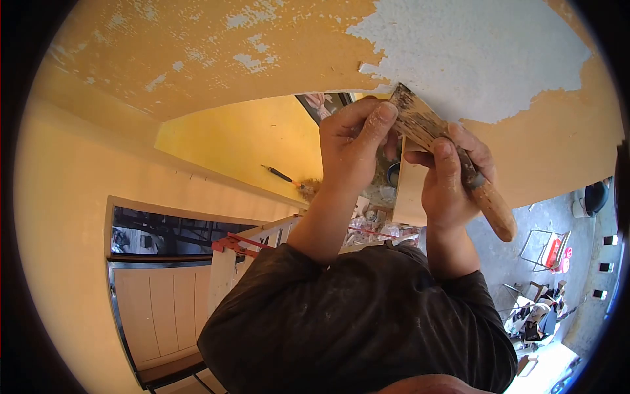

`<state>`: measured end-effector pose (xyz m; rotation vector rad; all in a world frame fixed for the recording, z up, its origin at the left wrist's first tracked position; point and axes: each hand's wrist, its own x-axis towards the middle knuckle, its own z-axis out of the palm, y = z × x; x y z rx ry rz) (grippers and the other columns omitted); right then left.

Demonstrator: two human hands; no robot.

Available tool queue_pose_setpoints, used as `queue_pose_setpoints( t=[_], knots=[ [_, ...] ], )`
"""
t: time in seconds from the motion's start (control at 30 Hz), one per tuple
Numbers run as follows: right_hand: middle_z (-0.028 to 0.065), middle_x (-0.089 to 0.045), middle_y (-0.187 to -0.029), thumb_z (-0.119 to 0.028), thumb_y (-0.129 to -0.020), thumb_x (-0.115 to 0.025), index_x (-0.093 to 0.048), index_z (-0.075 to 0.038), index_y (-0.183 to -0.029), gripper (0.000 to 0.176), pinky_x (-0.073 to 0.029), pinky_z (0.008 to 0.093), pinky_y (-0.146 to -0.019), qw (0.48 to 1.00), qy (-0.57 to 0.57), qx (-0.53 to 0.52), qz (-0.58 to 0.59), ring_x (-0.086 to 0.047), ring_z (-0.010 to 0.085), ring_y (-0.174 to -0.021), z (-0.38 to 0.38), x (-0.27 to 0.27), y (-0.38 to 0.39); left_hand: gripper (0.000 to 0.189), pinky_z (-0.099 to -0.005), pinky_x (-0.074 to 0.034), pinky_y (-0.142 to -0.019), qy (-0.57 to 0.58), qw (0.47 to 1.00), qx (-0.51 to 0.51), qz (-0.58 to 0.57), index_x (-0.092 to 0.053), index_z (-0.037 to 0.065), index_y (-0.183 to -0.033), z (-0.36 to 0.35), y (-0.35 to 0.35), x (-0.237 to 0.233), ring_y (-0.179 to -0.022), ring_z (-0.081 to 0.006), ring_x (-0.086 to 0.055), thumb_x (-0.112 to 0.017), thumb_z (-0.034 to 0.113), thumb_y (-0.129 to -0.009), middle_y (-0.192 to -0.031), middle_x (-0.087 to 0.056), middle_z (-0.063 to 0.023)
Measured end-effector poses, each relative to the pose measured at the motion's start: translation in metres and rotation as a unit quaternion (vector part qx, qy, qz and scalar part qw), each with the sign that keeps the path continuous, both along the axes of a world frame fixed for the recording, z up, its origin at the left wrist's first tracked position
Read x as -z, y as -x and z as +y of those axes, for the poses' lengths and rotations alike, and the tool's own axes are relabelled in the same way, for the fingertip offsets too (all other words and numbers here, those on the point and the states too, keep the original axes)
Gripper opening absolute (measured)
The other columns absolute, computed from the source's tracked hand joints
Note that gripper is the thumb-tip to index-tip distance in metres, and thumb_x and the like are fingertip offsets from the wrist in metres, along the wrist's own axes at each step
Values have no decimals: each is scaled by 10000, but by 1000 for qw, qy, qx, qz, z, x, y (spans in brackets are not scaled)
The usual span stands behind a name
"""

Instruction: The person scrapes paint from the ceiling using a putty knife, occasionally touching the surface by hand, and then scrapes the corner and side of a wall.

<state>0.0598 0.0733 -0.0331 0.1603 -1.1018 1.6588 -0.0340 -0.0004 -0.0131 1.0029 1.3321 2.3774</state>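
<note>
A scraper (420, 120) with a stained metal blade and a wooden handle slants across the upper middle of the view, its tip by the edge of a bare whitish patch (479, 52) in the orange painted surface (295, 65). My left hand (359, 134) pinches the blade near its tip, thumb on top. Near the handle, my right hand (456, 174) grips the scraper, with the thumb on the blade and the fingers around its far side. Whitish dust covers the fingers of both hands.
A ladder (226, 272) with red parts stands at lower left, beside a doorway (164, 308). On a yellow ledge lies a thin black tool (281, 174). Far below at right are a folding chair (541, 249), a bucket (580, 208) and piled items on the grey floor (502, 262).
</note>
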Motion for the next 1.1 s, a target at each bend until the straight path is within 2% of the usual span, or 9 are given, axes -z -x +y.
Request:
queue_pose_setpoints(
  t=[0.27, 0.33, 0.43, 0.57, 0.63, 0.73, 0.87, 1.07, 1.1],
  knots=[
    [207, -589, -1015, 40, -869, -545, -550, 42, -1052, 184, -593, 353, -691, 999, 23, -19, -17, -646, 271, -853, -8, -2, 12, 229, -210, -389, -477, -23, 999, 7, -22, -637, -44, -859, -5, 6, -3, -517, -83, -509, -615, 182, -891, -636, -571, -37],
    [180, -596, -905, -12, -879, -529, -531, 14, -1102, 225, -606, 319, -556, 997, -43, 60, -26, -656, 273, -759, -8, 1, 16, 231, -209, -393, -479, -23, 999, 16, -25, -636, -45, -862, -6, 6, -4, -518, -81, -512, -610, 181, -894, -639, -574, -38],
    [193, -591, -940, -15, -887, -518, -524, 8, -1109, 223, -606, 320, -555, 996, -46, 61, -38, -653, 270, -760, -3, 8, 5, 223, -205, -406, -493, 21, 1000, 16, -3, -637, -41, -869, -5, -2, -3, -543, -84, -533, -598, 175, -904, -649, -582, -38],
    [208, -587, -959, -21, -894, -506, -518, 11, -1117, 226, -606, 318, -553, 994, -71, 78, -12, -652, 279, -767, -7, 7, 15, 231, -200, -400, -490, 3, 1000, 7, -8, -641, -43, -878, -7, 6, -3, -532, -76, -520, -617, 186, -893, -643, -581, -35],
    [212, -587, -1006, 15, -900, -495, -499, -21, -1109, 212, -589, 347, -671, 997, -66, 43, -9, -647, 267, -820, -7, 6, 16, 231, -198, -399, -489, 7, 1000, 16, -9, -644, -42, -880, -9, 8, -3, -531, -74, -520, -621, 187, -890, -642, -582, -33],
    [220, -577, -1015, 13, -901, -495, -495, -26, -1109, 212, -592, 348, -671, 995, -76, 56, -40, -640, 271, -842, -6, 11, 8, 231, -194, -396, -487, 13, 1000, 26, -9, -648, -43, -879, -7, 3, -4, -529, -71, -519, -626, 187, -886, -638, -583, -29],
    [218, -570, -1026, 23, -895, -500, -496, -24, -1106, 217, -595, 349, -668, 997, -70, 27, -7, -636, 275, -852, -4, 10, 10, 237, -192, -394, -486, 30, 999, 17, -3, -652, -46, -871, -8, 4, -5, -529, -69, -521, -627, 189, -885, -631, -585, -27],
    [211, -571, -1023, 54, -871, -521, -507, -1, -1086, 223, -596, 353, -660, 996, -46, 69, 16, -641, 273, -833, -8, 12, 20, 245, -204, -391, -487, 16, 999, 23, 17, -651, -47, -863, -6, 9, -4, -530, -78, -517, -620, 195, -890, -625, -581, -30],
    [198, -579, -974, 30, -873, -519, -522, 1, -1075, 204, -599, 346, -603, 995, -45, 79, 26, -645, 278, -790, -9, 8, 24, 245, -204, -391, -487, 16, 999, 27, 19, -651, -47, -863, -6, 10, -4, -530, -78, -517, -620, 195, -890, -625, -581, -30]
  ],
)
